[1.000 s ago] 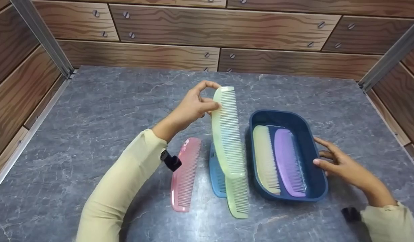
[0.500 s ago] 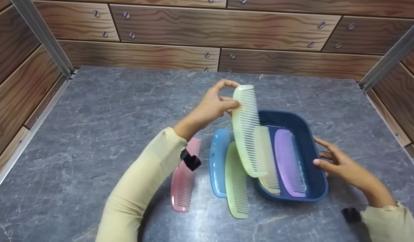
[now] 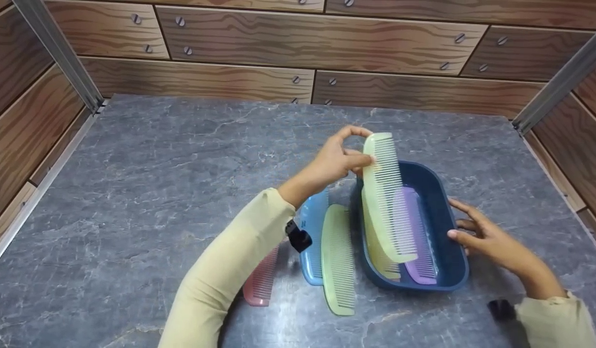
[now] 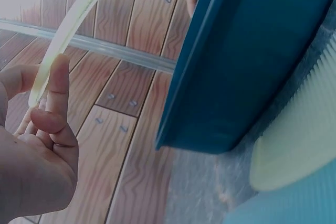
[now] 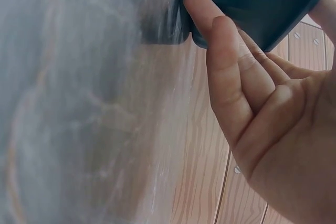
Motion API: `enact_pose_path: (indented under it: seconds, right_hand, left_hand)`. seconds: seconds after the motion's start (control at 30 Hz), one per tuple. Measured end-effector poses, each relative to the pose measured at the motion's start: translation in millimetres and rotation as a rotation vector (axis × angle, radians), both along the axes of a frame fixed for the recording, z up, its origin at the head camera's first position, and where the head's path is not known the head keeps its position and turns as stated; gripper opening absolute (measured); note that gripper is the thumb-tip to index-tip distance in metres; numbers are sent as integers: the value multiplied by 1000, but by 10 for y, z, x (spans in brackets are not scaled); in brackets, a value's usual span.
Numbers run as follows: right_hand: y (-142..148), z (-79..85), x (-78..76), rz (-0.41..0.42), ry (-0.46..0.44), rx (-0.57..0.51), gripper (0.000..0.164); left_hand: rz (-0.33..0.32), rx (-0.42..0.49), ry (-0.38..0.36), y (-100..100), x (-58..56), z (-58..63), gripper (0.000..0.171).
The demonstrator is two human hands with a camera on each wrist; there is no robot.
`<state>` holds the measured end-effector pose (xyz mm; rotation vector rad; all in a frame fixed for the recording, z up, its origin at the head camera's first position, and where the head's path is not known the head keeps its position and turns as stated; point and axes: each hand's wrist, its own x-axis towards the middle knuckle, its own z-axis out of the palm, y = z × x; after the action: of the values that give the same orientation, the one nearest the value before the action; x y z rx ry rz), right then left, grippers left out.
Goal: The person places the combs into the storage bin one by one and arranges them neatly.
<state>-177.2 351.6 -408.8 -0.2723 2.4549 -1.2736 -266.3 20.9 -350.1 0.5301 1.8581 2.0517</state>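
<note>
One pale green comb (image 3: 387, 203), pinched near its upper end by the left hand (image 3: 332, 162), has moved in the head view from left of the blue tub (image 3: 447, 261) to above its interior, so the handling now seems centred over the tub rather than the table (image 3: 181, 193). Its teeth face the tub's right wall, and it partly hides a yellow comb (image 3: 375, 246) and a purple comb (image 3: 425, 250) inside. A second green comb (image 3: 337, 261), a blue comb (image 3: 311, 266) and a pink comb (image 3: 260, 287) lie left of the tub. In the left wrist view, the held comb appears edge-on, a thin, curved strip, apart from the tub's outer wall. In the right wrist view, the right hand (image 5: 273, 114) touches that wall, fingers loosely bent.
</note>
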Motion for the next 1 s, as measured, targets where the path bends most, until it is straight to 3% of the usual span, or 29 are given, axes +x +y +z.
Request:
enact_pose_path:
  seconds: [0.37,0.6,1.0]
  right_hand:
    - [-1,-13,-6,24,5,-27,70]
    - [5,-5,-7,29,23,-37,69]
    - [-3,-2,1,26,27,-36,70]
  left_hand:
    - [-82,57,-47,267,18,-134,42]
    - [-60,-68,-22,386,-7,-160,41]
    - [-68,-145,-48,518,-10,-218,38]
